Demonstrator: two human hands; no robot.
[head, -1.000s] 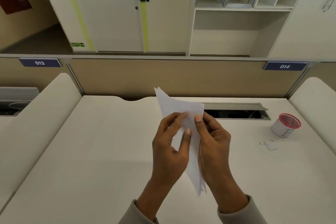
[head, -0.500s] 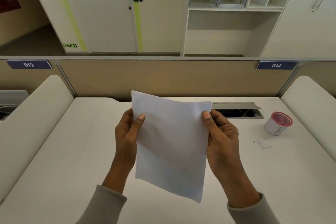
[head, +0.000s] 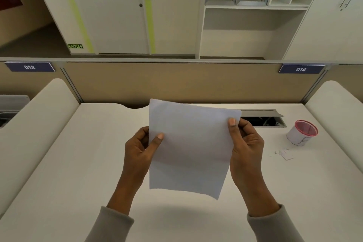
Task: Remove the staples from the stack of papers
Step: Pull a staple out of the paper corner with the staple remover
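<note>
A blank white stack of papers point(head: 191, 147) hangs in the air above the middle of the white desk point(head: 78, 163), its face turned toward me. My left hand point(head: 140, 150) pinches its left edge, thumb on the front. My right hand point(head: 246, 143) pinches the upper right edge near the corner, thumb on the front. No staple shows on the visible face. The lower edge of the paper hangs free and curls slightly.
A small white cup with a red rim point(head: 301, 132) lies tilted at the right of the desk. Small paper scraps point(head: 284, 154) lie just in front of it. An open cable slot point(head: 263, 120) sits behind my right hand. Padded dividers flank both sides.
The paper went from edge-on between close hands to spread flat facing me. My hands moved apart to its left and right edges. Since half a second ago it has turned slightly squarer.
</note>
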